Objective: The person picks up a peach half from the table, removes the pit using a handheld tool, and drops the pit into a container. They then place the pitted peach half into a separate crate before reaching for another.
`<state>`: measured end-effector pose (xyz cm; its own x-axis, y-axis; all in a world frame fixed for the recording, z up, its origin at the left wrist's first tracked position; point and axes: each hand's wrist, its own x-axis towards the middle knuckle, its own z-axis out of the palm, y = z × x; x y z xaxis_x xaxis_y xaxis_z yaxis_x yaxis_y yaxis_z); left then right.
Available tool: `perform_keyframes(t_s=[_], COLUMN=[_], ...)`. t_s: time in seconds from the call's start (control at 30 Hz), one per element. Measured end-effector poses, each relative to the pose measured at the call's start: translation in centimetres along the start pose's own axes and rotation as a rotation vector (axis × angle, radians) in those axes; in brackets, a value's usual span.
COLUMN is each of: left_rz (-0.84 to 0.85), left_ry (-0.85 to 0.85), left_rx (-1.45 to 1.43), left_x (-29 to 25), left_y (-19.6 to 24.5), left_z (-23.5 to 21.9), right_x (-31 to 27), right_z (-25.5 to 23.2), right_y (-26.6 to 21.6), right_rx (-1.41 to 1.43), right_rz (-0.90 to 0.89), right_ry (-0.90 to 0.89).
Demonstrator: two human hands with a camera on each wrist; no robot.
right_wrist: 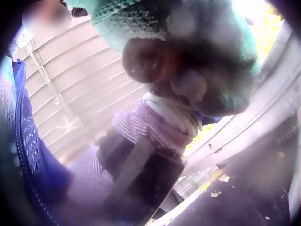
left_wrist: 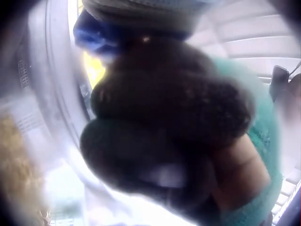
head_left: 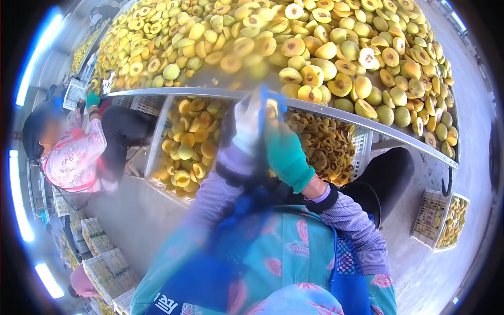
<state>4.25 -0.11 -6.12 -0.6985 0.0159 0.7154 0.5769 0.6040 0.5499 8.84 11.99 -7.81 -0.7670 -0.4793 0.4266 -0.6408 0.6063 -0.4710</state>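
In the head view my left hand (head_left: 248, 123), in a pale glove, and my right hand (head_left: 286, 152), in a teal glove, meet at the table's front edge. A blurred yellow fruit piece (head_left: 272, 108) shows at the right hand's fingers, with something blue (head_left: 281, 103) beside it. The right wrist view shows the right hand (right_wrist: 188, 61) with bare fingertips (right_wrist: 146, 60) curled in, close to the left cuff. Dark rounded shapes (left_wrist: 164, 103) fill the left wrist view, against teal glove fabric (left_wrist: 268, 122); the left hand's grip is unclear.
Halved yellow fruits (head_left: 341, 84) heap on the metal-edged table (head_left: 210, 92). Below it stand a crate of fruit halves (head_left: 157, 176) and a crate of brown pieces (head_left: 362, 140). Another crate (head_left: 428, 220) stands on the floor at right. A person in a floral top (head_left: 79, 157) sits at left.
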Motion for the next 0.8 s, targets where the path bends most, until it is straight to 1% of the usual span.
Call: perform_keyframes(t_s=[0.07,0.13,0.17,0.23,0.3,0.37,0.4,0.47,0.5,0.53,0.57,0.6,0.63,0.7,0.73,0.77,0.8], left_rz=[-0.076,-0.183,-0.235,-0.246,-0.254,-0.261,-0.426,-0.761,-0.759,-0.758,-0.757,-0.742,-0.727,-0.634,-0.554,-0.476,-0.586], left_ry=[-0.035,-0.054,-0.064,-0.010,0.037,0.087,0.050,-0.025,-0.058,-0.089,-0.118,-0.130,-0.144,-0.146,-0.136,-0.126,-0.145], left_rx=[-0.051,-0.195,-0.269,-0.277,-0.281,-0.271,-0.412,-0.690,-0.738,-0.785,-0.833,-0.813,-0.790,-0.750,-0.733,-0.718,-0.759], left_x=[0.3,0.4,0.6,1.2,1.7,2.0,2.0,1.6,1.6,1.5,1.5,1.6,1.7,1.5,1.4,1.1,0.9], left_y=[0.5,1.0,1.2,2.2,3.2,3.9,3.8,3.6,3.3,2.8,2.6,2.5,2.5,2.0,1.7,1.6,1.5], left_z=[-0.1,-0.1,0.0,0.4,0.9,1.2,1.1,0.6,0.5,0.5,0.6,0.7,1.0,1.5,1.7,1.9,1.8], right_x=[-0.7,-1.6,-1.0,0.2,-0.3,-0.4,-0.4,-0.9,-1.7,-1.6,-1.6,-0.3,0.5,0.8,0.9,0.9,0.9], right_z=[1.2,1.8,0.8,-1.4,0.5,1.1,1.3,1.6,1.8,0.8,-0.1,-3.4,-5.2,-5.0,-5.0,-5.1,-5.2], right_y=[0.3,0.3,-0.1,-0.8,-0.7,-0.5,-0.4,-0.3,-0.1,-0.4,-0.6,-1.9,-2.6,-1.3,-0.7,-0.5,-0.4], right_rx=[-0.151,0.016,0.163,0.451,-0.079,-0.284,-0.221,0.161,0.477,0.800,1.091,1.394,1.699,2.203,2.453,2.422,2.390], right_rz=[-0.093,0.041,0.134,0.326,0.143,0.044,0.046,0.228,0.403,0.528,0.697,0.815,0.927,0.903,0.870,0.877,0.885], right_ry=[0.077,-0.014,-0.057,-0.134,0.163,0.342,0.379,0.288,0.152,0.045,-0.034,-0.076,-0.122,-0.338,-0.453,-0.468,-0.486])
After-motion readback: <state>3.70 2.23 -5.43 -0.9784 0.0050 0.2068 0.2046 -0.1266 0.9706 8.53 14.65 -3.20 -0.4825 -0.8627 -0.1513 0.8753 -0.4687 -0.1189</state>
